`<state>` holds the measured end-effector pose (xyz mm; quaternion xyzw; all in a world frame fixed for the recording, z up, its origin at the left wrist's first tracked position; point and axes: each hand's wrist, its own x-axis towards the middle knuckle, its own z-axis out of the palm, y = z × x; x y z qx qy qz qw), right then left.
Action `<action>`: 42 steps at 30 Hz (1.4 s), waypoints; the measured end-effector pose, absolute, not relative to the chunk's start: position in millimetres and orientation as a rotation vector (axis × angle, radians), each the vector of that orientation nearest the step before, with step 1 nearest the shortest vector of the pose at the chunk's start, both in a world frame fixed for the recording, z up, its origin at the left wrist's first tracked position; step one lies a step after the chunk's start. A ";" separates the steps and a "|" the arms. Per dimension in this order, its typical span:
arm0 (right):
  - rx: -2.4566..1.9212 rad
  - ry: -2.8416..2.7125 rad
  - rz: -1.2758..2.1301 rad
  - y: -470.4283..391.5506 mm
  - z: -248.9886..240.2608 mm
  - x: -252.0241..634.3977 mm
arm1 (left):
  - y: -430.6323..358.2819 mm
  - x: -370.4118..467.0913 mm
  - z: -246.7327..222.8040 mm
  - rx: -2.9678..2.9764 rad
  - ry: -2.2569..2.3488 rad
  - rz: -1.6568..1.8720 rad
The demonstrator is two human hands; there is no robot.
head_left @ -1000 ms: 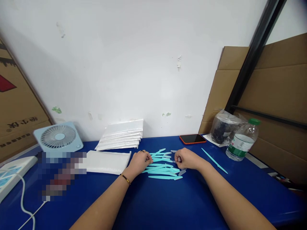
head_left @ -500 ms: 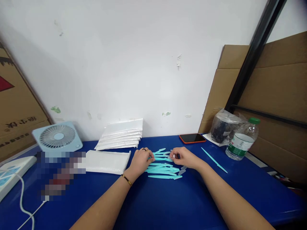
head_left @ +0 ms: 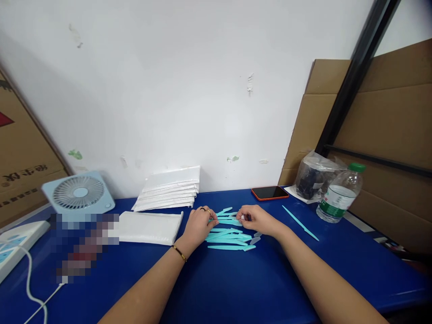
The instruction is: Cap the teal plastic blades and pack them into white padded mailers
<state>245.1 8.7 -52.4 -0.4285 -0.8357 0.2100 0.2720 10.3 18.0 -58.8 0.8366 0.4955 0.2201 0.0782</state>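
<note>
My left hand point(head_left: 201, 223) pinches the left end of a slim turquoise eyebrow razor point(head_left: 230, 222). At its other end, the closed fingertips of my right hand point(head_left: 253, 218) grip the razor's tip, where a small whitish piece partly shows. More turquoise razors point(head_left: 227, 236) lie side by side on the blue table under and in front of my hands. Clear plastic caps point(head_left: 255, 240) rest just below my right hand. One single razor point(head_left: 300, 222) lies apart, slanting, to the right of my right wrist.
White packets point(head_left: 170, 189) are stacked by the wall, with another white packet point(head_left: 146, 227) in front. A blue fan point(head_left: 80, 193) and a power strip point(head_left: 20, 245) stand left. A phone point(head_left: 270, 193), a bagged dark item point(head_left: 308, 180) and a water bottle point(head_left: 340, 195) are right.
The view has shifted slightly. Both hands keep nearly the same place and grip, with the right fingers moved only a little at the razor's end.
</note>
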 end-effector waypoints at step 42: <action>-1.231 -1.680 0.897 10.6 -47.6 262.0 | 12.0 6.6 -64.8 1.922 1.085 0.870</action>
